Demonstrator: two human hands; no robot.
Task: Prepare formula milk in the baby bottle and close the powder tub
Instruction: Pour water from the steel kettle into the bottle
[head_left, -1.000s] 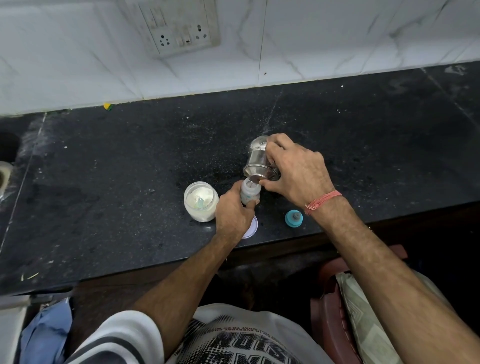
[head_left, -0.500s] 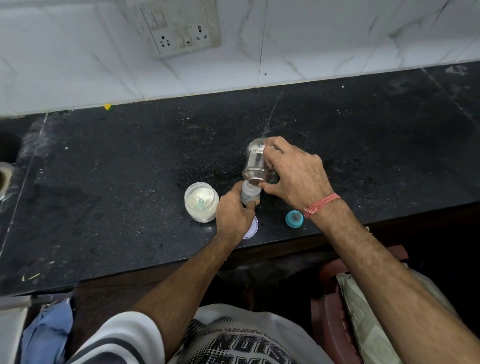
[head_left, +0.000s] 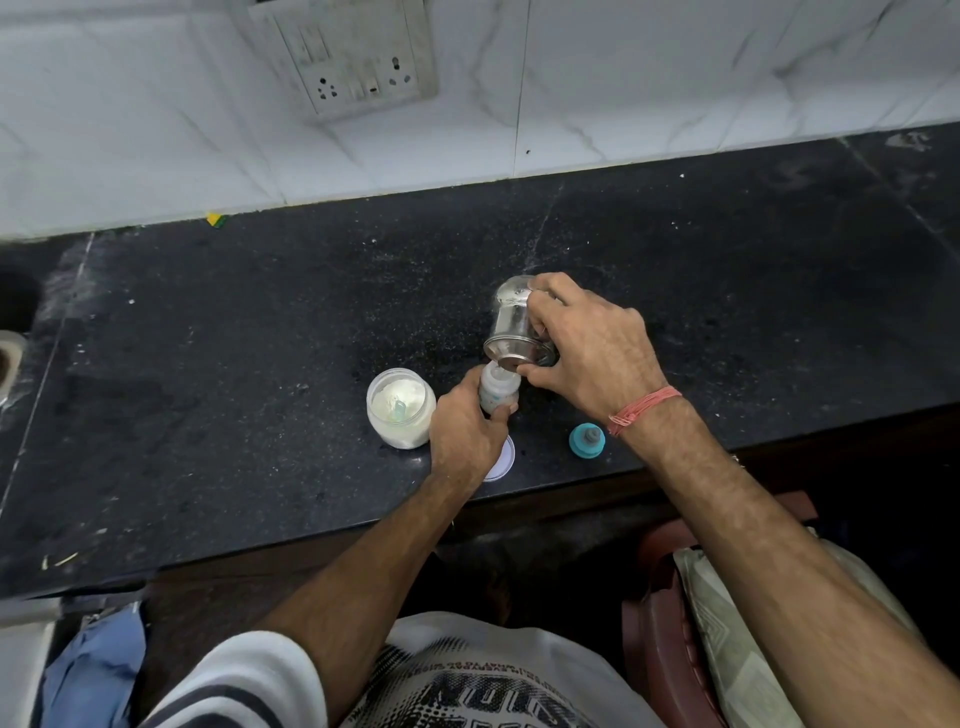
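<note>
Black stone made up the countertop (head_left: 260, 364) under my fingers, speckled with pale dust. Beyond my knuckles, on the white tiled wall (head_left: 675, 78), hung a switch and socket plate (head_left: 353, 57). Below my wrists my shirt (head_left: 493, 686) carried bold printed letters, cut off and not readable.

Just left of my left hand (head_left: 462, 436) stood the powder tub (head_left: 401, 408), a clear jar with no lid on, filled nearly to the top with white powder, a pale scoop half buried in it. Its white lid (head_left: 501, 457) lay flat on the stone, mostly hidden under the heel of that hand.

My right hand (head_left: 592, 353), a red thread (head_left: 641, 410) round the wrist, curled its fingers and thumb round a steel cup (head_left: 511, 327), tipped steeply so its mouth faced down over the baby bottle (head_left: 498, 392); a thin clear stream fell from the rim into the open neck. What stayed inside the cup I could not tell.

My left fingers wrapped the small bottle, upright on the counter, translucent with coloured specks printed on its side and a pale fill inside.

Right of my right thumb, near the counter edge, sat the teal bottle cap (head_left: 587, 440) with its grey teat pointing up.
</note>
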